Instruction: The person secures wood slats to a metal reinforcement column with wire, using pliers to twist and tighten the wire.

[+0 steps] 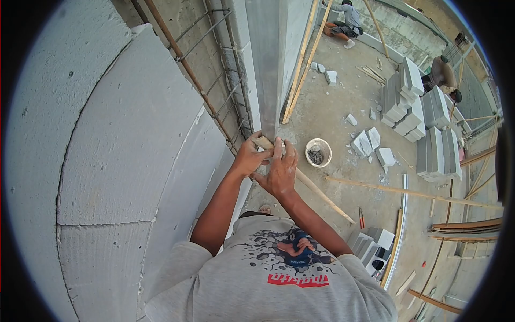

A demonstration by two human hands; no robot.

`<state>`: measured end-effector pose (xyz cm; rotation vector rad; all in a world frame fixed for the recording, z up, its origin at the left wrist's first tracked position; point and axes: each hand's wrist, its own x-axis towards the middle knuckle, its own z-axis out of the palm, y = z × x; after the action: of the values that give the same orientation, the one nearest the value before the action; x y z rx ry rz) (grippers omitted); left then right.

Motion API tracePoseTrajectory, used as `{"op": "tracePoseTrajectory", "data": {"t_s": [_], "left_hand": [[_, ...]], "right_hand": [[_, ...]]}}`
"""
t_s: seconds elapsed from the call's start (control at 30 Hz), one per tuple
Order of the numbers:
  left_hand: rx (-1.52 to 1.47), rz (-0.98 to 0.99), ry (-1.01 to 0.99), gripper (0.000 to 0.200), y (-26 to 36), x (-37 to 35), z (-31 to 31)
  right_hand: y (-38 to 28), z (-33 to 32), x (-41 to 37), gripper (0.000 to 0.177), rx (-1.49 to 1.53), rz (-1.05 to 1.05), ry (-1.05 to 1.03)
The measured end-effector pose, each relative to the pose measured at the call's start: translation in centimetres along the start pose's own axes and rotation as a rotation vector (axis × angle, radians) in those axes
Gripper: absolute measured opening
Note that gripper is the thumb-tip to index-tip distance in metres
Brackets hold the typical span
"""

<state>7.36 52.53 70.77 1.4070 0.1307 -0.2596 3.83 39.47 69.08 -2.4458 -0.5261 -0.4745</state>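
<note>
A long wooden strip (324, 197) slants up from the floor, and its upper end lies between my hands. My left hand (249, 158) is closed round that end, beside the rebar cage (214, 110). My right hand (282, 167) grips the strip a little lower, its fingertips against the foot of the visible part of a tall grey metal-looking panel (264, 64). This panel stands upright over the cage's side. Part of the strip is hidden behind my right hand.
A pale block wall (123, 129) rises close on my left. On the floor are a bucket (318, 153) with small metal pieces, broken block chunks (366, 142), pliers-like tool (361, 217) and stacked blocks (405, 102). Two other people (347, 19) are farther off.
</note>
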Motion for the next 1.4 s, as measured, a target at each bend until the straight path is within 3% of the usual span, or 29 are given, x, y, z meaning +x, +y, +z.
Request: {"op": "tracePoseTrajectory", "data": {"t_s": [0.03,0.1,0.67,0.73,0.77,0.83,0.87,0.93,0.97,1.03,1.13,1.23,1.27,1.3,1.4], "left_hand": [[0.002,-0.001,-0.005,0.051,-0.3,0.2,-0.2],[0.216,0.196,-0.028,0.046,-0.4,0.4,-0.5],[0.077,0.088,-0.11,0.046,-0.5,0.3,-1.4],[0.112,0.115,-0.118,0.047,0.8,0.0,-1.0],[0.114,0.037,-0.131,0.047,1.4,-0.4,-1.1],[0.116,-0.044,-0.151,0.047,1.7,-0.7,-1.1],[0.109,0.023,-0.168,0.046,1.1,-0.4,-1.3],[0.103,0.091,-0.189,0.046,0.2,0.0,-1.9],[0.175,0.153,-0.193,0.055,-0.2,0.2,-2.4],[0.244,0.218,-0.203,0.064,-0.3,0.4,-2.8],[0.164,0.193,-0.244,0.065,-0.8,0.8,-3.2],[0.263,0.194,-0.208,0.067,-1.6,1.8,-3.9],[0.249,0.243,-0.221,0.06,-2.2,2.3,-4.1],[0.235,0.291,-0.233,0.053,-2.1,2.4,-4.0],[0.157,0.295,-0.286,0.058,-1.7,3.1,-3.4]], "right_hand": [[-0.2,0.3,0.0,0.117,0.0,0.036,0.022],[-0.3,0.7,0.2,0.119,0.013,0.043,0.043],[0.5,2.0,-0.5,0.111,0.129,0.072,0.126],[1.0,2.0,-0.7,0.1,0.202,-0.037,0.24],[1.3,1.9,-0.8,0.1,0.199,-0.033,0.244],[1.7,1.6,-0.9,0.083,0.334,-0.004,0.225],[2.1,1.2,-0.9,0.083,0.331,-0.002,0.229],[2.6,-0.1,-0.4,0.064,0.259,-0.087,0.222],[2.9,-0.5,-0.2,0.064,0.254,-0.085,0.226],[3.4,-1.1,0.2,0.046,0.273,-0.112,0.216],[3.5,-1.9,0.9,0.034,0.305,-0.131,0.199],[3.3,-2.4,1.2,0.026,0.305,-0.135,0.167],[3.2,-2.7,1.4,0.026,0.296,-0.138,0.169],[3.0,-2.9,1.6,0.022,0.311,-0.102,0.129],[2.7,-3.9,2.2,0.018,0.319,-0.018,0.04]]}}
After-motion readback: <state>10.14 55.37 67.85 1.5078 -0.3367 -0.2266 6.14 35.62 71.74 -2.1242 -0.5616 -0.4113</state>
